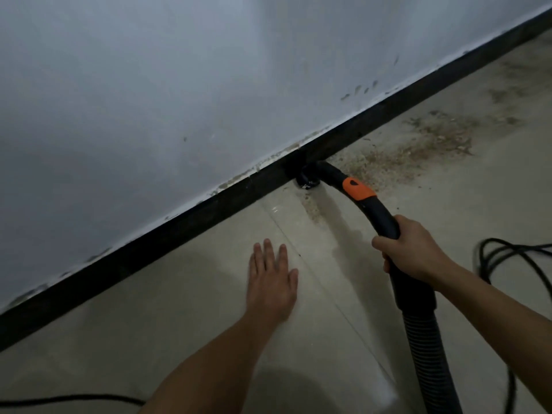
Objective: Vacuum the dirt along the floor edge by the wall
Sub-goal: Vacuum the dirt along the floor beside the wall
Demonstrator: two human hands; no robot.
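Now, your right hand (415,249) grips the black vacuum wand (385,216), fingers curled round it just below the orange band. The wand curves away from you, and its nozzle (306,182) sits on the floor (179,309), right at the floor's far edge, touching the dark skirting (179,222) at the foot of the white wall (209,85). The ribbed hose (427,342) runs from under your hand back towards the near right corner of the view.

Your left hand (273,276) lies palm down with straight fingers low over the tiles, left of the wand and apart from it; you cannot tell whether it presses on the floor.

The dirt (418,147), a brownish, gritty spread, lies along the floor edge to the right of the nozzle, with a thin trail (310,207) just in front of the nozzle. A black cable (507,252) loops at the right side.
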